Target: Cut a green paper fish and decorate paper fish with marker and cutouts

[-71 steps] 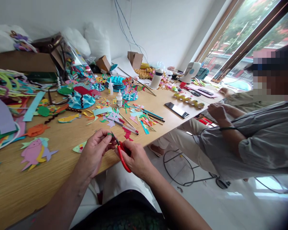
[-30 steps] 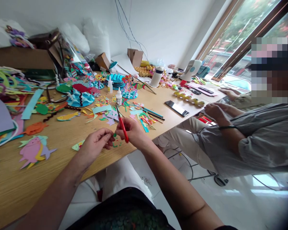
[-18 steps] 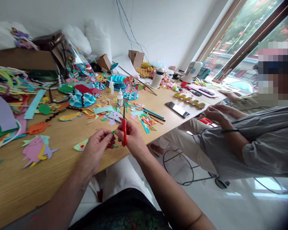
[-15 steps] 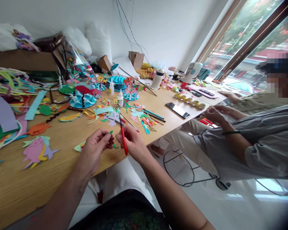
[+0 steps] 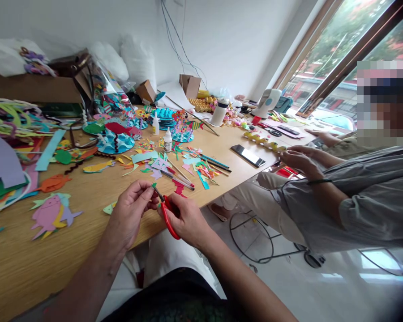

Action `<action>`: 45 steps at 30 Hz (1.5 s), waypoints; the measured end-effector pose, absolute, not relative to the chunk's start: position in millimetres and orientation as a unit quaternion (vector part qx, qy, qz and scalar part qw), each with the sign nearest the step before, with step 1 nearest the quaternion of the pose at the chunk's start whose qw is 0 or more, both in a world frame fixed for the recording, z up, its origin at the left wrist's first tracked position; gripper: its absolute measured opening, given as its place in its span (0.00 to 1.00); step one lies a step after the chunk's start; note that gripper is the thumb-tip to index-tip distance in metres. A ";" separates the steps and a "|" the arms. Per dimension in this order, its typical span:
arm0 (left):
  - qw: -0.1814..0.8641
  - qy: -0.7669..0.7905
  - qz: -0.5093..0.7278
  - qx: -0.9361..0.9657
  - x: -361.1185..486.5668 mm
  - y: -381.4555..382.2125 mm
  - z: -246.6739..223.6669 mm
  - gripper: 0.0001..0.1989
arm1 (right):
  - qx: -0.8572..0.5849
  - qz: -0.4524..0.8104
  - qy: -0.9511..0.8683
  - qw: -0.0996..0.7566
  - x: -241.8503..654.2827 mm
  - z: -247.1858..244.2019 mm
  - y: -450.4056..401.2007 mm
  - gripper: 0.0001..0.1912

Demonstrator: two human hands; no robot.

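Observation:
Between thumb and fingers, my left hand [image 5: 134, 205] pinches a small green paper piece [image 5: 154, 185]. My right hand [image 5: 188, 217] is closed around the handles of red-handled scissors [image 5: 169, 219], whose dark blades point at the green piece and meet its edge. A pale green paper fish [image 5: 109, 208] lies on the table, partly hidden behind my left hand. Beyond my hands are paper scraps [image 5: 161, 164], pens [image 5: 183, 180] and a dark red paper cutout [image 5: 180, 188]. On the left rests a pink paper fish [image 5: 49, 210] beside an orange one [image 5: 55, 181].
Glue bottles [image 5: 168, 142] stand near blue paper decorations [image 5: 116, 142] on the table [image 5: 97, 250]. A phone [image 5: 248, 155] lies close to the right edge. Another person's hands [image 5: 298, 158] are at the right, with a round metal stool frame [image 5: 251, 237] below.
My right hand has turned the scissors from upright to pointing left, bringing the blades to the green paper. My left hand stays almost still. The other person's hands shifted slightly left.

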State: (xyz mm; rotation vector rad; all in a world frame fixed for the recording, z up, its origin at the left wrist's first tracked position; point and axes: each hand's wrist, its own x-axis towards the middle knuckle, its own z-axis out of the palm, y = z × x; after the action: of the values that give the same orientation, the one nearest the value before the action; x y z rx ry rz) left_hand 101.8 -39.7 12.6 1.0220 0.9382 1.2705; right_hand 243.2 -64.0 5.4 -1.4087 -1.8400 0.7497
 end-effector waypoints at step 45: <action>0.577 0.446 0.513 0.452 102.5 -34.2 10.9 0.13 | -0.568 0.268 -0.709 0.322 251.3 -5.3 -68.8 0.18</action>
State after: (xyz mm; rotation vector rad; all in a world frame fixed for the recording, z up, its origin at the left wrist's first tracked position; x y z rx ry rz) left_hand 102.5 -34.2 10.9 1.0581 1.0441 1.2001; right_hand 251.3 -68.8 -5.3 -1.4909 -1.8600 0.7024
